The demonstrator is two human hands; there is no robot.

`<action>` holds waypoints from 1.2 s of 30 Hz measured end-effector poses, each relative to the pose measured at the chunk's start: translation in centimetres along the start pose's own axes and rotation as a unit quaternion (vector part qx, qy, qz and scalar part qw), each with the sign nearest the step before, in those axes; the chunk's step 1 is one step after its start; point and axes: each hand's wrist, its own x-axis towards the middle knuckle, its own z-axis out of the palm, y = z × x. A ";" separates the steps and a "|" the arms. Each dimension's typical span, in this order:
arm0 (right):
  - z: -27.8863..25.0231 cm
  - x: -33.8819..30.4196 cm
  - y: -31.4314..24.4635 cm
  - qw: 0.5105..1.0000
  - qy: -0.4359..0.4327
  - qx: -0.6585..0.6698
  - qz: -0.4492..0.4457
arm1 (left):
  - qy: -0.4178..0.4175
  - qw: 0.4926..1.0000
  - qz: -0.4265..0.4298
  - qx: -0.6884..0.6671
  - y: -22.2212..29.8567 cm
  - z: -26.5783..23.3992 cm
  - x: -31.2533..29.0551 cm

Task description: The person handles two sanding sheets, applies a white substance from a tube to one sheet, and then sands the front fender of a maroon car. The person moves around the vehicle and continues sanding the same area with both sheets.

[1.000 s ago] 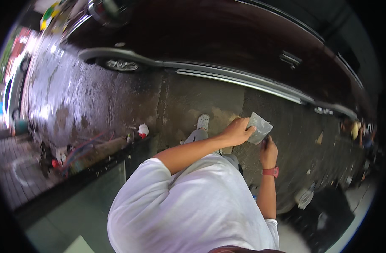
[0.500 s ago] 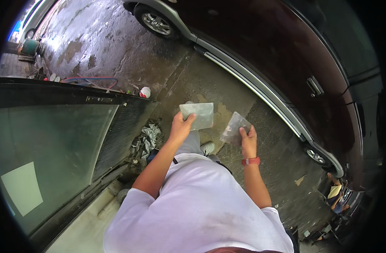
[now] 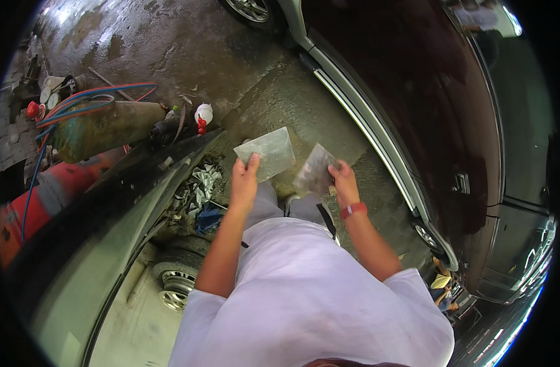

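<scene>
Both hands now sit further apart: left hand (image 3: 243,183) grips a grey flat plate (image 3: 266,153), right hand (image 3: 344,183) a smeared scraper (image 3: 313,171); nothing yet spread on the dark car (image 3: 414,110).

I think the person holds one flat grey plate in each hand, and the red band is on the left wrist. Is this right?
Not fully. The head view shows the red band on the right wrist, not the left. The rest holds: the left hand holds one flat grey plate, and the right hand holds the other grey plate.
</scene>
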 end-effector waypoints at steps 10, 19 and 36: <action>13.6 7.8 -8.7 0.962 -0.201 0.157 0.102 | -0.034 0.964 -0.178 -0.193 4.5 -1.9 5.1; 15.9 26.1 -6.2 0.937 -0.236 -0.219 0.136 | 0.155 0.931 -0.220 -0.246 -3.1 -1.7 9.6; 21.6 64.2 -15.1 0.809 0.004 -0.481 -0.339 | 0.273 0.856 -0.325 -0.296 -13.1 0.7 15.5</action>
